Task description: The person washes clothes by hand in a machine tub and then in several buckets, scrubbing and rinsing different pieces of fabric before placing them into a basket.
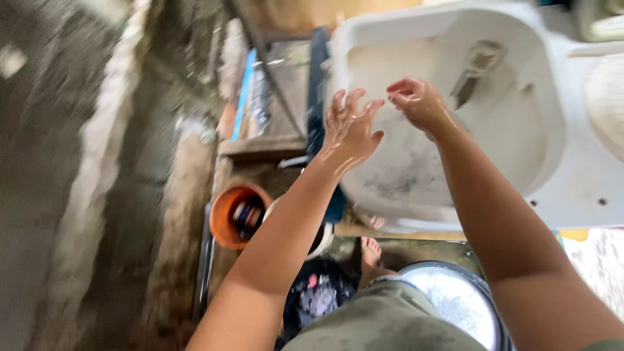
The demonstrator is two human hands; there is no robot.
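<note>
Large white plastic tub of a twin-tub washing machine [520, 162] fills the upper right of the frame, its grimy floor bare apart from a grey flat wedge-shaped piece [478, 65] lying toward the top. A second white basin rim [608, 97] shows at the far right edge. Rough grey concrete floor [58, 195] takes up the whole left side, blurred. Round metal basin with pale foamy water [455, 302] sits bottom centre-right, partly cut off by the khaki shorts [383, 322] at the bottom edge. Orange plastic bucket [227, 214] sits left of centre with small dark items inside, too blurred to tell. A white round container [325, 237] is just beside it, mostly hidden behind the left forearm. Dark patterned cloth [318, 292] lies below that. One bare foot [370, 250] shows near bottom centre. Left hand [351, 127] is open, fingers spread, wet and glossy, over the tub's left rim, holding nothing. Right hand [416, 104] is loosely curled, fingertips drawn together, also empty, just beside the left hand, over the tub's interior. Hands near each other, not touching.
</note>
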